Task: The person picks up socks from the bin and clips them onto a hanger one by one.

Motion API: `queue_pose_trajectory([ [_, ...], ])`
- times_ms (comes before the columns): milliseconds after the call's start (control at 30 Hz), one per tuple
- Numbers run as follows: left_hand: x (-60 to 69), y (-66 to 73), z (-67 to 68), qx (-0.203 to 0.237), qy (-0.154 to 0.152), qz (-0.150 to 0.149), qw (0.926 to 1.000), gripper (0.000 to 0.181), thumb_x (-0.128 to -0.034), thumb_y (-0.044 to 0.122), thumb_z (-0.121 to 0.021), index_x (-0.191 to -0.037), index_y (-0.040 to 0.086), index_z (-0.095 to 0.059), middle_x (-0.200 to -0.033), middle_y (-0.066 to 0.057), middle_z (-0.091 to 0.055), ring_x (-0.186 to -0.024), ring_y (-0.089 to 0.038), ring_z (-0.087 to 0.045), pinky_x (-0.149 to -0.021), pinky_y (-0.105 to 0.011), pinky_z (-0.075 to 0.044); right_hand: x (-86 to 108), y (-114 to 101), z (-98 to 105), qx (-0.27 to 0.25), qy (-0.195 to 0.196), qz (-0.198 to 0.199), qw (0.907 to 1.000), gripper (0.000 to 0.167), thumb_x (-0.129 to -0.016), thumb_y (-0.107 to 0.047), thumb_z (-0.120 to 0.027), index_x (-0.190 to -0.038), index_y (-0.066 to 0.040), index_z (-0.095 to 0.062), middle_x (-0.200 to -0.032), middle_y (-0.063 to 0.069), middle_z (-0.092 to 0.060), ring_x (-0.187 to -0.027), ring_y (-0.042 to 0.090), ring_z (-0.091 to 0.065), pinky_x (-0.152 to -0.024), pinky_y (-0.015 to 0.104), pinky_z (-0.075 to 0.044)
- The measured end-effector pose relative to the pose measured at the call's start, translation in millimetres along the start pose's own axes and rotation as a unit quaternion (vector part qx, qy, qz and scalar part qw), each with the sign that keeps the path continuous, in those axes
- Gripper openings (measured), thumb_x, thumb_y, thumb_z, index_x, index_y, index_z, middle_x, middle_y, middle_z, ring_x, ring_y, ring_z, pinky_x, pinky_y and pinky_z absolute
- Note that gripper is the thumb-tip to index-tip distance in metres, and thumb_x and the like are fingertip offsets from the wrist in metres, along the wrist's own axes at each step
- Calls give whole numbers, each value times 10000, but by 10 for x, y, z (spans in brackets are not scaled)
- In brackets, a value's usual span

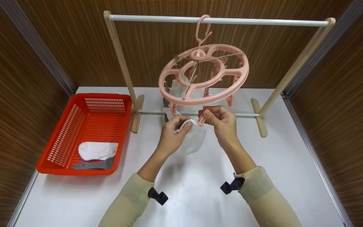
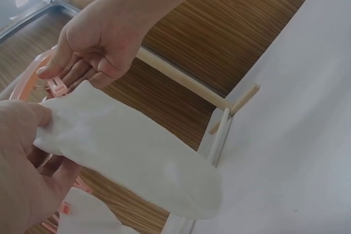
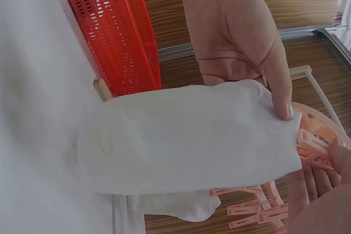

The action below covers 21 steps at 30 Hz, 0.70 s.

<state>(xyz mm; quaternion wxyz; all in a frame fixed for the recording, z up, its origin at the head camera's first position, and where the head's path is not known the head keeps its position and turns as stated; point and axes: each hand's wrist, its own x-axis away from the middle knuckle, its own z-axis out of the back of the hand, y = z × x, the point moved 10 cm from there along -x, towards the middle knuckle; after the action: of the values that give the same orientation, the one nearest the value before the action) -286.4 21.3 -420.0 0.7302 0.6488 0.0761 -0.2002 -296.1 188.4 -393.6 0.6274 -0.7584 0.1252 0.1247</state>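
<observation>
A white sock (image 1: 194,140) hangs from my left hand (image 1: 174,134), whose thumb and fingers pinch its upper edge. My right hand (image 1: 225,126) pinches a pink clothespin (image 1: 201,119) attached to the round pink drying hanger (image 1: 200,101). In the right wrist view, the clothespin (image 3: 313,147) lies at the edge of the sock (image 3: 186,141); whether it grips the cloth I cannot tell. The left wrist view shows the sock (image 2: 131,146) stretched out flat below both hands.
The hanger hooks over a white rail (image 1: 263,21) on a wooden stand (image 1: 120,56). Behind my left hand, another white sock (image 1: 177,88) and something grey hang from it. At left, a red basket (image 1: 124,126) holds a white sock (image 1: 96,150) and a grey sock (image 1: 95,164).
</observation>
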Motion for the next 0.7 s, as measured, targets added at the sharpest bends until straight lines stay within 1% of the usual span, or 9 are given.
queue_pose_trajectory([
  [100,-3,23,-3,-60,37,-65,10000,169,-979,197,-649,-1082,68,-685,-1032,-40,-689,-944,-138,-666,-806,-306,-561,-3,-3,3,-29,13,19,10000,143,-933,-5,-664,-1019,109,-657,-879,122,-755,-815,207,-742,-763,358,-606],
  [233,-8,43,-8,-51,62,-104,9999,176,-979,204,-651,-1084,67,-686,-1026,-38,-690,-938,-139,-662,-814,-289,-555,-3,-6,6,9,12,52,10000,145,-931,3,-663,-1021,116,-656,-877,115,-757,-818,200,-743,-759,350,-606],
  [333,-11,37,-15,23,49,-54,10000,186,-980,215,-651,-1093,72,-688,-1031,-40,-690,-929,-144,-660,-773,-277,-561,0,-8,16,59,40,48,10000,144,-930,0,-666,-1017,115,-656,-877,110,-758,-815,197,-743,-751,344,-607],
  [433,-15,34,-20,87,50,16,9999,190,-980,193,-650,-1106,55,-685,-1044,-68,-689,-925,-170,-651,-742,-264,-553,2,-5,22,102,51,15,9999,149,-931,-13,-669,-1019,107,-659,-886,105,-759,-824,193,-742,-758,341,-606],
  [500,-17,23,-23,128,53,36,9999,194,-977,171,-651,-1116,39,-682,-1056,-87,-687,-933,-188,-647,-750,-263,-548,2,-4,25,115,57,3,9999,154,-930,-19,-673,-1019,106,-661,-890,105,-759,-831,192,-742,-762,341,-606],
  [633,-16,21,-32,143,43,35,9999,206,-972,151,-655,-1129,19,-676,-1070,-115,-681,-940,-219,-638,-765,-308,-551,2,-6,27,121,45,37,9999,160,-928,-18,-676,-1020,111,-663,-887,105,-759,-833,193,-742,-761,339,-606],
  [700,-15,15,-39,149,17,48,9999,205,-970,160,-660,-1127,29,-678,-1067,-103,-678,-934,-211,-636,-759,-336,-560,3,-11,25,118,23,72,9999,166,-925,-12,-676,-1026,119,-662,-884,109,-759,-834,199,-743,-758,342,-606],
])
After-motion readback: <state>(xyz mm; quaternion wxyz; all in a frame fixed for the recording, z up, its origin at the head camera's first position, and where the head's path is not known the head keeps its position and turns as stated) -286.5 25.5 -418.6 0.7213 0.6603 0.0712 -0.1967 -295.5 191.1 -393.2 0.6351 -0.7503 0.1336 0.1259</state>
